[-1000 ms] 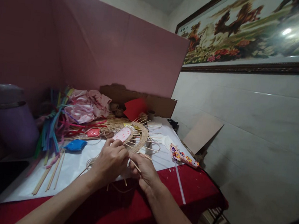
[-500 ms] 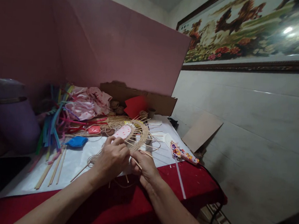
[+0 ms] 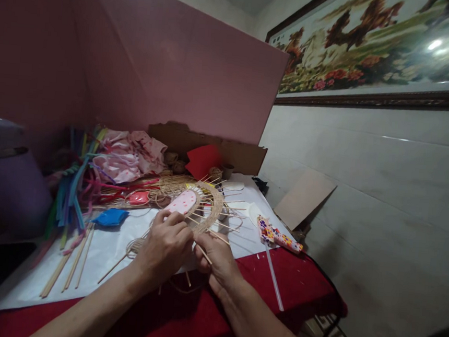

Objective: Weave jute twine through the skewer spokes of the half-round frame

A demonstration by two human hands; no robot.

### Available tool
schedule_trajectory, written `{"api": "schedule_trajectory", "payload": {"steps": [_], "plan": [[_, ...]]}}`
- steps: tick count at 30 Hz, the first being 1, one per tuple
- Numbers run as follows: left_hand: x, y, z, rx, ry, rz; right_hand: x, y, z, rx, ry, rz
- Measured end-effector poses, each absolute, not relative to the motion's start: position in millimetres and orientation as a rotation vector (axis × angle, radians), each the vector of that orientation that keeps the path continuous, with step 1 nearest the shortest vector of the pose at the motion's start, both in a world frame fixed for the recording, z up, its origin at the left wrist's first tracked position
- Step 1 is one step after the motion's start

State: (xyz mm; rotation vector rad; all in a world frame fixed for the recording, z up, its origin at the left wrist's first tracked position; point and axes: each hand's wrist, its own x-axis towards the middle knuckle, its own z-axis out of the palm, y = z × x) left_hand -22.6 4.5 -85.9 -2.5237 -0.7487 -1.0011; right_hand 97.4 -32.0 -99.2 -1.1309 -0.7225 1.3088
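Your left hand [image 3: 169, 241] gripped, fingers curled, the tan ring-shaped twine weaving [image 3: 217, 204] ahead, likely steadying it, while your right hand [image 3: 217, 256] pinched a thin pale wooden spoke [image 3: 205, 256]

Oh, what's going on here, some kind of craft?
It looks like handcraft: a person holds a woven piece in both bare hands. The left hand covers its near left part, while the right hand grips its near edge, where thin sticks poke out. Bands of twine run across the spokes around a pink spotted oval. Loose sticks and a blue packet lie to the left; a flower-patterned tool lies to the right.
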Motion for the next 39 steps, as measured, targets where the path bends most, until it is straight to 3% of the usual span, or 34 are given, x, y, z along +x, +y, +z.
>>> {"api": "schedule_trajectory", "payload": {"steps": [39], "plan": [[-21.3, 2.0, -86.6, -2.513, -0.776, -1.032, 100.0, -38.3, -99.4, -1.084, -0.698, 1.33]]}}
